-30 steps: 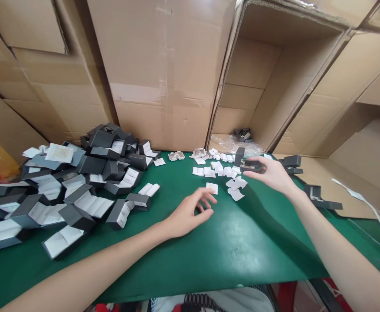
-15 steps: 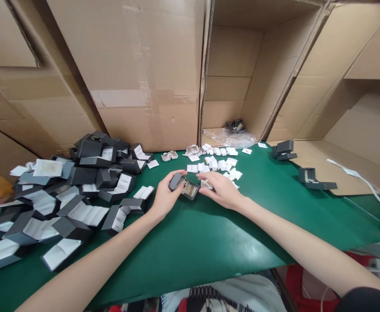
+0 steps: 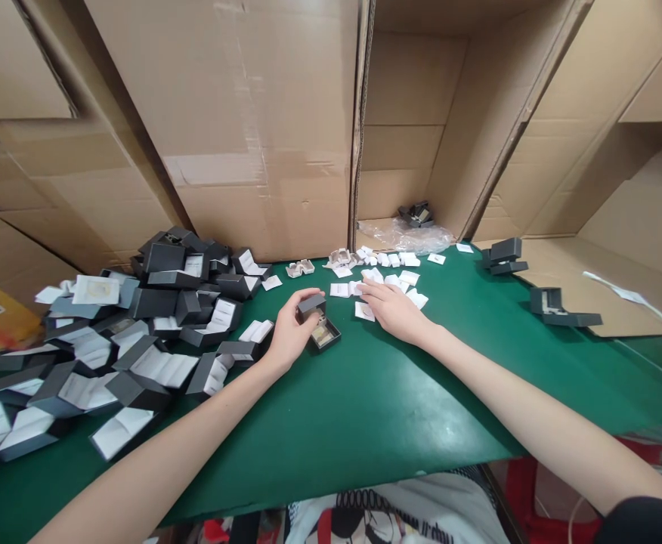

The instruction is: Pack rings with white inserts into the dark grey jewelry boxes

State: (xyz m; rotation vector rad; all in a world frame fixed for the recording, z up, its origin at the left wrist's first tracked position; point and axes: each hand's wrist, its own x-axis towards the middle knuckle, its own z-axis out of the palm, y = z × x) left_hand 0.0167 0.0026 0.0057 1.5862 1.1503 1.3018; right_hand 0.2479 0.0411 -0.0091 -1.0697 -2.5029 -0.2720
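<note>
Since the earlier frame, the right hand [image 3: 394, 310] has moved from the open dark-grey hinged box [image 3: 329, 344] onto small white folded pieces [image 3: 409, 278], its grip unclear; the left hand [image 3: 291, 332] grasps that tan-lined box above the glossy green surface [image 3: 365, 408]. Two similar boxes [image 3: 577, 319] sit right; one brown cardboard carton [image 3: 478, 113] holds clear plastic [image 3: 404, 238].

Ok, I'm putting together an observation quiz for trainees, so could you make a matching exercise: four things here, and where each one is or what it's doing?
1. Left hand
2. Right hand
3. Clear plastic
4. Yellow package

A. Far left, by the heaped dark boxes
B. At the white pieces
C. Holding an opened dark box
D. At the foot of the open carton

Pairs: 1-C, 2-B, 3-D, 4-A
</note>
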